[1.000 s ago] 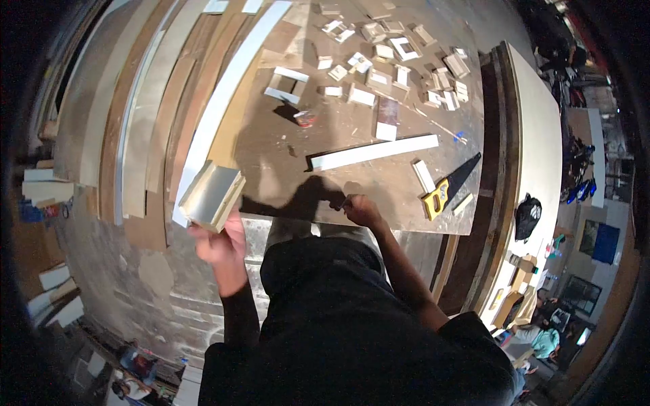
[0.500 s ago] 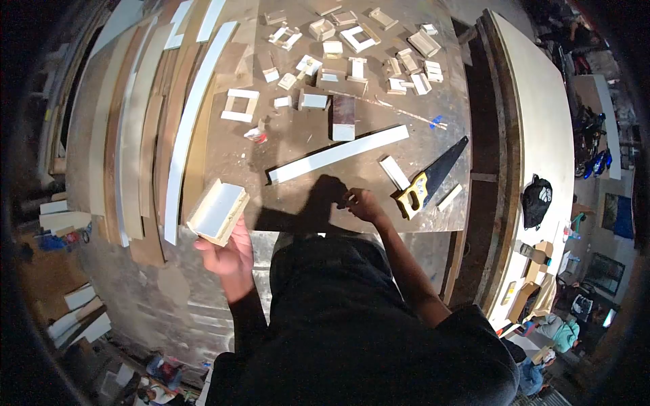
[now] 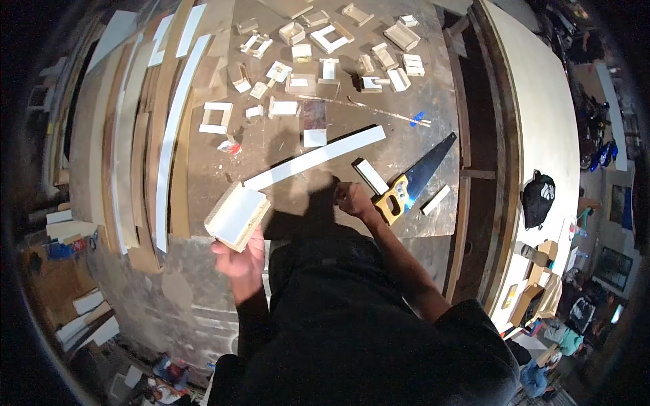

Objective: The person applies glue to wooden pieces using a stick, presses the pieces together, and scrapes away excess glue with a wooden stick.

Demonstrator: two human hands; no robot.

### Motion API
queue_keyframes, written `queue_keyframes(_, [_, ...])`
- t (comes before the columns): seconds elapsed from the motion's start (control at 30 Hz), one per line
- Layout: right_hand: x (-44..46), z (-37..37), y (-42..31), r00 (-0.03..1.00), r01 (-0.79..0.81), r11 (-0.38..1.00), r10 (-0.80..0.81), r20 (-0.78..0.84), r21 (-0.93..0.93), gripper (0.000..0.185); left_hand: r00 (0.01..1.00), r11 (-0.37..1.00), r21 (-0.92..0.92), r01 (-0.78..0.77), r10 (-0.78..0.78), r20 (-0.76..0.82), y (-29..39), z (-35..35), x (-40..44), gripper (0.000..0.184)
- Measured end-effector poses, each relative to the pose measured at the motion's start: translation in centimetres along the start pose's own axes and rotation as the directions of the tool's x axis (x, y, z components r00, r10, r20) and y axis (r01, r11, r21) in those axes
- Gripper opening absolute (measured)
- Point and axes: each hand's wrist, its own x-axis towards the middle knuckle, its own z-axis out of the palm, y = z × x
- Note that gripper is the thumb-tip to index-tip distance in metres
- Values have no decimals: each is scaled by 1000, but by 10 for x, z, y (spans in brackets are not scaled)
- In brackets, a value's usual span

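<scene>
A small wooden box (image 3: 238, 213) with a white inner face and raised wooden sides rests tilted in my left hand (image 3: 242, 260), whose fingers grip it from below. My right hand (image 3: 353, 200) is closed over the table near its front edge. Whatever it may pinch is too small or hidden to make out. Beside that hand lies a short white-faced wood piece (image 3: 370, 176), and right of it a handsaw (image 3: 423, 169) with a yellow handle. A long white-faced strip (image 3: 318, 157) lies beyond both hands.
Several small wooden frames and boxes (image 3: 332, 38) are scattered over the far table (image 3: 277, 145). Long boards (image 3: 179, 135) lie along the left. A short offcut (image 3: 435, 200) is right of the saw. Across a gap stands another table (image 3: 542, 115) with a black bag (image 3: 538, 200).
My left hand still holds the box, which sits slightly right and lower in view. My right hand has moved slightly left. The whole scene has shifted a little as my head turned.
</scene>
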Motion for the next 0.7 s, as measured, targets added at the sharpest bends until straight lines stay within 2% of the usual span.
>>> queue_keyframes(0.03, [1,3,-2,998,-45,994,42,-38,-97,13,1000,1000,7,4,-4,-21,-3,1,-1,88])
queue_keyframes(0.17, [1,-12,-26,996,0,999,-3,-87,-41,11,996,999,51,13,-9,-88,-6,5,-7,91])
queue_keyframes(0.23, [4,-8,-16,993,67,988,-52,-107,143,7,996,999,26,32,-29,-88,-2,5,-11,92])
queue_keyframes(0.27, [6,-6,-11,993,68,987,-53,-102,149,7,995,998,-2,55,-55,-83,0,5,-13,92])
queue_keyframes(0.33, [11,-6,-5,997,-35,959,54,-63,280,10,992,999,9,53,-51,-119,1,6,-16,93])
queue_keyframes(0.4, [11,-16,-7,995,16,937,21,-100,350,5,987,999,17,50,-47,-157,-1,7,-18,94])
queue_keyframes(0.47, [11,-36,-17,983,-172,927,185,-7,334,6,985,995,80,63,-49,-166,-3,7,-19,93])
queue_keyframes(0.5, [14,-38,-9,989,-128,972,139,-44,198,10,983,994,88,61,-45,-177,-2,10,-21,93])
queue_keyframes(0.53, [14,-47,-13,972,-226,939,234,2,257,14,971,991,91,94,-71,-227,0,16,-23,92])
queue_keyframes(0.6, [18,-37,14,934,-310,887,352,-66,342,16,953,987,94,130,-97,-288,2,25,-26,92])
queue_keyframes(0.67, [21,-54,5,940,-323,935,335,-66,150,22,949,979,146,139,-90,-301,3,30,-25,93])
queue_keyframes(0.7, [22,-55,3,969,-208,974,193,-154,-89,27,964,987,123,103,-69,-258,1,28,-23,93])
